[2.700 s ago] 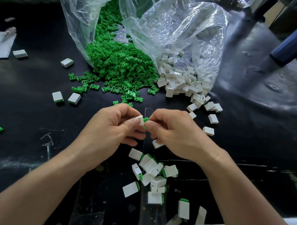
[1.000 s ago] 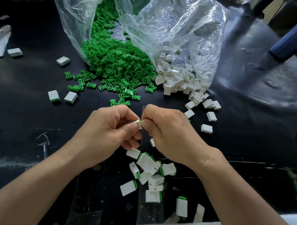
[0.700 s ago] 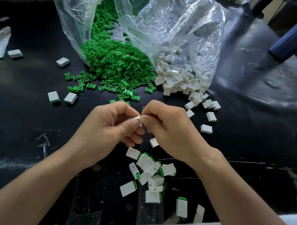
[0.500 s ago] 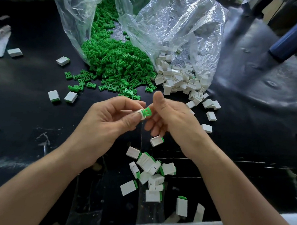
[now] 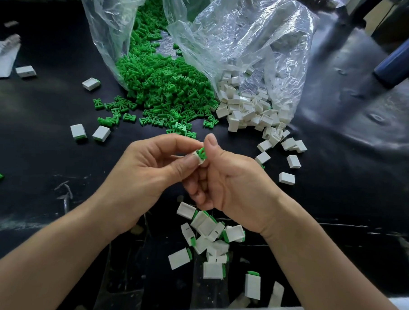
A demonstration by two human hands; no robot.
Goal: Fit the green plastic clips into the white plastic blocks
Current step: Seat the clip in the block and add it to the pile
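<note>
Clip point(image 5: 201, 152) half seated in block point(image 5: 197, 160), block pinched by left hand point(image 5: 151, 173) fingers above table point(image 5: 34, 159), clip pinched under right hand point(image 5: 230, 186) thumb, remaining right fingers curled beneath, finished blocks point(image 5: 209, 234) heaped below, bags point(image 5: 250, 39) behind.

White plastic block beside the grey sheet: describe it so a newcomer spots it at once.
From the clear plastic bag of green clips, go left across the black table past a tilted white block with a green edge. The white plastic block lies beside the grey sheet, alone, showing no green.
</note>
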